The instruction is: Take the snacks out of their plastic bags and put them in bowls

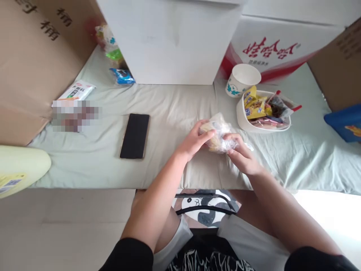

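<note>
My left hand (pixel 194 140) and my right hand (pixel 243 155) both grip a small clear-plastic snack packet (pixel 218 131) with pale brown contents, held just above the light green cloth (pixel 169 113). The left hand's fingers pinch its left end, while the right hand's fingers hold its lower right end. Directly behind the packet stands a white bowl (pixel 244 121) filled with several wrapped snacks.
A black phone (pixel 135 135) lies face down left of my hands. A white paper cup (pixel 241 79) stands behind the bowl. Cardboard boxes (pixel 36 64) wall the left, back and right. Loose snack packets (pixel 117 64) lie at the back left; a blue object (pixel 345 122) sits at right.
</note>
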